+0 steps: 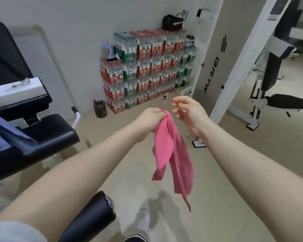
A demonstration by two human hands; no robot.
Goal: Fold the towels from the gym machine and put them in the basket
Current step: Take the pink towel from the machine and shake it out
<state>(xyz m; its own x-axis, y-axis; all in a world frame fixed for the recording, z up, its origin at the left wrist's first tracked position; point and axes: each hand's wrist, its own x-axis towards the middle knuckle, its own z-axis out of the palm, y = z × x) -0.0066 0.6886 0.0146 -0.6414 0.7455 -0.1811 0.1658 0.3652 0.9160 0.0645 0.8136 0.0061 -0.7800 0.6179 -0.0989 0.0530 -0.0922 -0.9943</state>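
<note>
A pink towel (173,158) hangs in loose folds in front of me, above the floor. My left hand (151,119) grips its top end in a fist. My right hand (189,110) hovers just to the right of that grip, fingers spread and relaxed, holding nothing. A blue towel (5,137) lies over the black seat of the gym machine (47,135) at the left edge. No basket is in view.
Stacked packs of water bottles (147,70) stand against the far wall, a dark jug (100,109) beside them. A white machine frame (234,67) and bench (285,102) fill the right. A black padded roller (93,217) is near my legs.
</note>
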